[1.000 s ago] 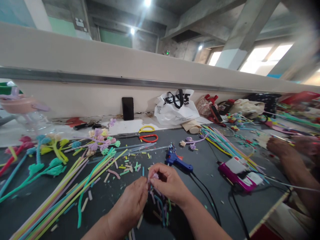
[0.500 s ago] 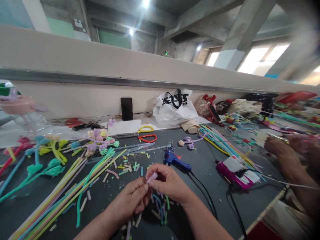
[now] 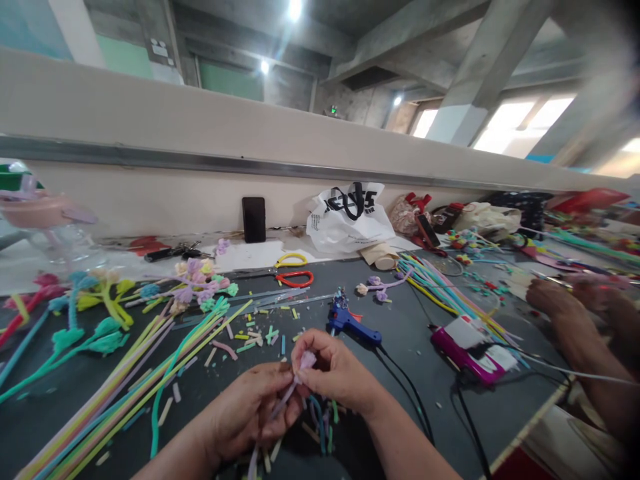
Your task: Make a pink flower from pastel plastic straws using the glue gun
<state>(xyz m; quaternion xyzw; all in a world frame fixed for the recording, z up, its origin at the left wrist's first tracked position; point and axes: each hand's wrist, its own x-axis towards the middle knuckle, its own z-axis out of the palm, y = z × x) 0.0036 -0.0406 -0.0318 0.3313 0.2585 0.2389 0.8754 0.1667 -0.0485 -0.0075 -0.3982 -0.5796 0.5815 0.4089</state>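
Note:
Near the front middle of the table, my two hands meet over a lilac pipe-cleaner flower (image 3: 307, 360). My right hand (image 3: 335, 373) pinches the flower just under its bloom, between thumb and fingers. Its lilac stem (image 3: 281, 404) runs down across the curled fingers of my left hand (image 3: 250, 407), whose thumb presses at the top of the stem. Short cut pipe-cleaner pieces (image 3: 250, 333) are strewn beyond my hands, and more lie beneath them. A blue glue gun (image 3: 355, 325) rests on the table just past my right hand.
Long pipe cleaners (image 3: 115, 393) and finished flowers (image 3: 195, 283) lie left. Scissors (image 3: 295, 277) and a phone (image 3: 254, 220) are behind. To the right are a pipe-cleaner bundle (image 3: 435, 287), a magenta box (image 3: 470, 353) with cables, and another person's hands (image 3: 555, 300).
My left hand has loosened and shifted slightly left and down, so the lilac stem now shows across its fingers. More of the bloom is visible in my right hand.

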